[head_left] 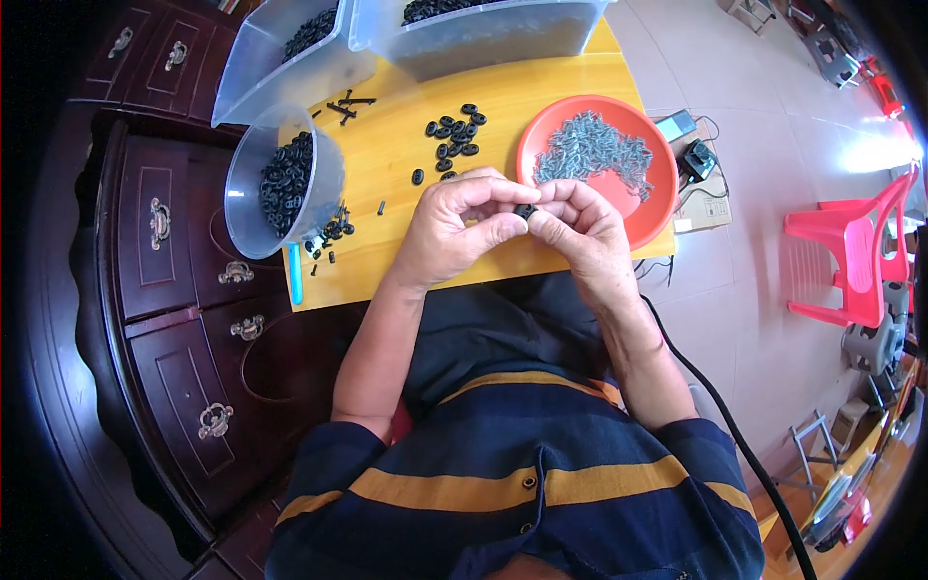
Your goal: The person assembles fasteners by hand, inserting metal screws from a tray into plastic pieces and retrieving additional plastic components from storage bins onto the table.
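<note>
My left hand (452,224) and my right hand (586,230) meet over the table's near edge, both pinched on one small black part (525,211). Fingertips cover most of it, so its full shape is hidden. Just beyond my left hand lies a loose group of black oval pieces with holes (457,150). Behind my right hand stands a red-orange bowl (665,208), heaped with small silvery screws (594,150).
At the left edge a clear round tub (333,179) holds many black pieces, with a turquoise-handled tool (296,275) beside it. Black rods (346,108) lie near large clear bins (503,39). A dark cable (725,416) runs down the right; a pink chair (855,261) stands beyond.
</note>
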